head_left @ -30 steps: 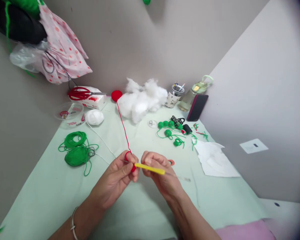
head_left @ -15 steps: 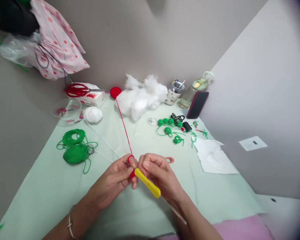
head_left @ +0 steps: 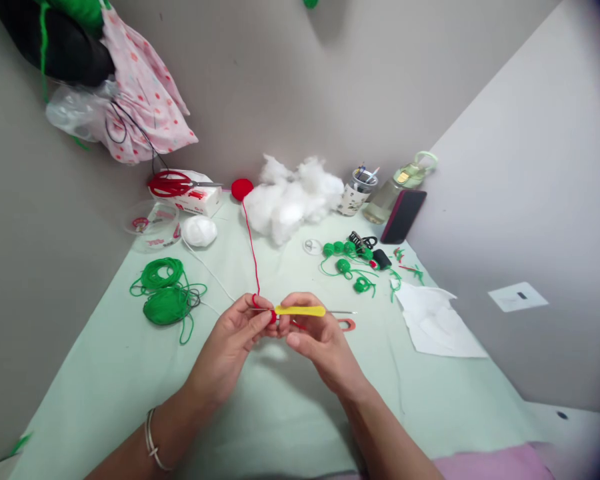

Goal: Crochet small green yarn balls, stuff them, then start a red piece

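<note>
My left hand (head_left: pixel 237 337) pinches a small red crochet piece (head_left: pixel 273 318) between thumb and fingers, with red yarn (head_left: pixel 253 250) looped round its index finger. In front of the curled fingers of my right hand (head_left: pixel 320 337), the yellow-handled crochet hook (head_left: pixel 300 311) lies nearly level. Its thin left end reaches the red piece at my left fingertips, and the metal shaft sticks out to the right. My right thumb sits below the handle, and my right fingertips are close beside the piece. The yarn runs back to a red yarn ball (head_left: pixel 242 189).
White stuffing (head_left: pixel 295 200) lies at the back. Green yarn (head_left: pixel 165 303) and a white yarn ball (head_left: pixel 199 231) are at left, by red scissors (head_left: pixel 171 184) on a box. Green crocheted balls (head_left: pixel 343 266), a phone (head_left: pixel 404 217), a bottle (head_left: pixel 380 200) and white paper (head_left: pixel 437 319) stand or lie at right.
The crochet hook has swung from slanting down toward me to nearly level. Both hands have risen slightly, and my right thumb has moved lower. The whole view has shifted a little.
</note>
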The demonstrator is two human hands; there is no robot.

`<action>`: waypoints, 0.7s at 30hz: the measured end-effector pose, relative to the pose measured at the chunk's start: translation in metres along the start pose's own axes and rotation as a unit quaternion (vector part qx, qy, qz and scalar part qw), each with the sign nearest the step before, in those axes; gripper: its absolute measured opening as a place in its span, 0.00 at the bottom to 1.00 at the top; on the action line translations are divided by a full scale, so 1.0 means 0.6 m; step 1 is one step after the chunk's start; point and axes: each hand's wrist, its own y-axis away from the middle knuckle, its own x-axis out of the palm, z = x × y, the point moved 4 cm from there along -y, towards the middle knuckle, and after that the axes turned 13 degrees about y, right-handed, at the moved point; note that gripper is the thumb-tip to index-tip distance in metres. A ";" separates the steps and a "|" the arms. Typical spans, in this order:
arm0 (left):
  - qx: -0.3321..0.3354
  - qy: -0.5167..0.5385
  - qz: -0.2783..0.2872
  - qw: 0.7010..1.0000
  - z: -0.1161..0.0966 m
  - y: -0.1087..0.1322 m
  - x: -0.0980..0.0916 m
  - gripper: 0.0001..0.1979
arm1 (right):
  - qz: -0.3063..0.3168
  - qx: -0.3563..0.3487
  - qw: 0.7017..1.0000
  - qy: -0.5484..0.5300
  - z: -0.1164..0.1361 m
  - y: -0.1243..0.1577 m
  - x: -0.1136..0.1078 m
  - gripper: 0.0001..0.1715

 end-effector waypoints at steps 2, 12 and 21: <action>0.017 -0.040 -0.003 0.999 -0.005 0.001 0.002 0.12 | -0.039 -0.002 0.999 0.013 -0.006 -0.003 -0.003 0.12; 0.036 -0.116 -0.015 0.993 0.001 -0.006 0.010 0.19 | -0.160 -0.012 0.983 0.084 -0.001 -0.010 -0.009 0.14; -0.020 -0.047 0.031 0.998 0.004 -0.018 0.004 0.25 | -0.084 0.075 0.986 -0.119 -0.028 -0.029 -0.004 0.16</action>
